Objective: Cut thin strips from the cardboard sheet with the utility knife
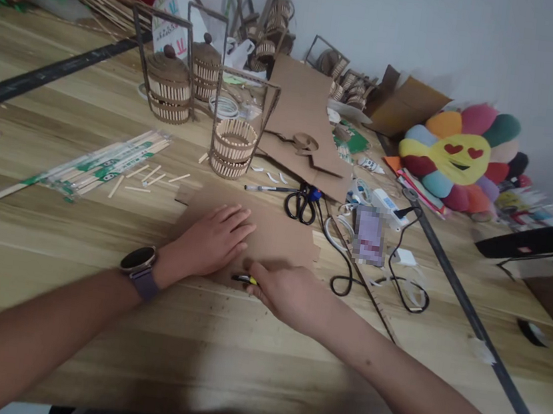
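Note:
A flat brown cardboard sheet (278, 227) lies on the wooden table (139, 338). My left hand (212, 239) rests on its left part, palm down, fingers stretched out and holding nothing. Near the sheet's front edge, my right hand (286, 292) is closed around a small cutter (245, 278) with yellow and black parts, its dark tip pointing left toward the area below my left hand. Black-handled scissors (301, 206) and a pen (271, 189) lie just behind the sheet.
Behind stand an open stick basket (233, 148) and two lidded ones (167, 86). Packaged sticks (105, 162) and loose pieces are at left. To the right are a phone (370, 235), cables, a power strip (390, 209) and a flower cushion (459, 155). More cardboard (299, 102) lies at the back.

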Demonstrator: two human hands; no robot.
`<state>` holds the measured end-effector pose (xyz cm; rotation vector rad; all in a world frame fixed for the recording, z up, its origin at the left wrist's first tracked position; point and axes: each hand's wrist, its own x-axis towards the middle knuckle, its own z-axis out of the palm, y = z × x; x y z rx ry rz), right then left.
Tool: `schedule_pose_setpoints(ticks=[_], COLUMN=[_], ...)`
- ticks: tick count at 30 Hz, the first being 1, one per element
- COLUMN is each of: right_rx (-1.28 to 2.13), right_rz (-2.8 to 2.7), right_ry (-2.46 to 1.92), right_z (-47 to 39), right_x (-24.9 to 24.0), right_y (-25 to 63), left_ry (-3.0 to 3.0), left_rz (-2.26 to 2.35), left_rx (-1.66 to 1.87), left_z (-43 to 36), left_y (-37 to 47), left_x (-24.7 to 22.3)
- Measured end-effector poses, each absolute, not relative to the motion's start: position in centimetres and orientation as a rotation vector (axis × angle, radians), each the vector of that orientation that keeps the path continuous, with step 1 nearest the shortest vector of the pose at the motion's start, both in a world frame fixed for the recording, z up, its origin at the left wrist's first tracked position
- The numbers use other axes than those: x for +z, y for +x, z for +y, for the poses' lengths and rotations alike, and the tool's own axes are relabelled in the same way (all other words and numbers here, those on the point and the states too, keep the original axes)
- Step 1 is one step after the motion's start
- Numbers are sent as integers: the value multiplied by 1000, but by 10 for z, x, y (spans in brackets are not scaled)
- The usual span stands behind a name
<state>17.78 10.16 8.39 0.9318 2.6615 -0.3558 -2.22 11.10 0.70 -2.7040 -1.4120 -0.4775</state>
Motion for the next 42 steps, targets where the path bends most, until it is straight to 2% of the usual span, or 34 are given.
schedule_pose_setpoints(ticks=[26, 42], right_rx=[-225, 4], right_rz=[2577, 2449], right_ry=[886, 805], right_z=[101, 86], right_x=[91, 103], right_y=[172, 150], left_ry=[-2680, -2668], left_rz=[-1412, -1409], left_rx=[-476, -444], left_z=[111, 109], left_y=[-22, -20], left_x=[6, 9])
